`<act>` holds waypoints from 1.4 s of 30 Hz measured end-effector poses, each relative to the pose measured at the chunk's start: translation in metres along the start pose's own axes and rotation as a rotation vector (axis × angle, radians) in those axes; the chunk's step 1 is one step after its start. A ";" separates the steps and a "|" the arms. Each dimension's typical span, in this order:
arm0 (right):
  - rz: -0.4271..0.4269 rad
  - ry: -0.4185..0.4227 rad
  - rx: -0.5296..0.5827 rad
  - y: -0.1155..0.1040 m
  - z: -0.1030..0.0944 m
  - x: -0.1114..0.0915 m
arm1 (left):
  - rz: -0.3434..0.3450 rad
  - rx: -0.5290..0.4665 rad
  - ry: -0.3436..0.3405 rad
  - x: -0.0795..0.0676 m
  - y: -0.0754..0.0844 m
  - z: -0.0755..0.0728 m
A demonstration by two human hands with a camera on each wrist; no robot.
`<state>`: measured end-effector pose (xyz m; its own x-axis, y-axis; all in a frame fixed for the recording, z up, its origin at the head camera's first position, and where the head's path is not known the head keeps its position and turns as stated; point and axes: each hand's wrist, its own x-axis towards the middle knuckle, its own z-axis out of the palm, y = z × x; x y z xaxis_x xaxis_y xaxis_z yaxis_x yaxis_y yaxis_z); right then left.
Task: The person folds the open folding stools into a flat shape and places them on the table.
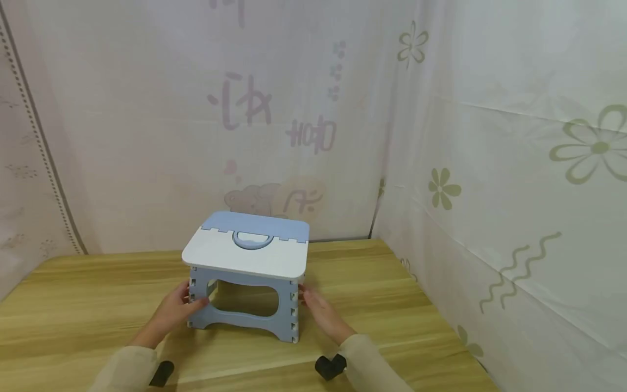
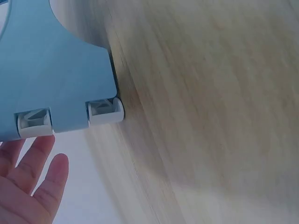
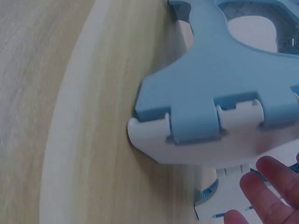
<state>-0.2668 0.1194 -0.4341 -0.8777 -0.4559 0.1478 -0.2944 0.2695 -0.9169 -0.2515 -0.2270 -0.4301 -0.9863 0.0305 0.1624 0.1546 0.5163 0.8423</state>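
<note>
A folding step stool (image 1: 245, 260) stands unfolded on its legs, its top part white and part blue with an oval handle in the middle. My left hand (image 1: 172, 313) holds its left front corner, thumb across the blue front leg panel (image 2: 56, 70) and fingers along the side. In the left wrist view, the fingers lie close to the hinged edge. At the stool's right side is my right hand (image 1: 323, 314), fingers extended toward the side panel. The right wrist view shows these fingers (image 3: 266, 196) beside the white side panel, spread and holding nothing.
The stool is on a wood-grain table (image 1: 392, 326) whose right edge runs beside a patterned curtain (image 1: 514, 190). Another printed curtain (image 1: 147, 136) hangs behind the table. Dark wrist devices (image 1: 330, 367) sit below both sleeves.
</note>
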 end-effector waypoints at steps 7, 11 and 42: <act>0.008 0.018 -0.036 -0.004 0.009 0.002 | -0.019 0.007 0.011 0.003 -0.001 0.005; -0.020 -0.016 -0.021 -0.002 0.015 0.007 | -0.029 0.005 0.004 0.004 -0.003 0.007; 0.032 0.010 -0.026 -0.009 0.025 0.010 | -0.071 0.064 0.009 0.005 0.001 0.007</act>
<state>-0.2636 0.0911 -0.4339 -0.8905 -0.4380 0.1229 -0.2760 0.3056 -0.9113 -0.2570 -0.2206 -0.4317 -0.9940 -0.0152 0.1082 0.0803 0.5703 0.8175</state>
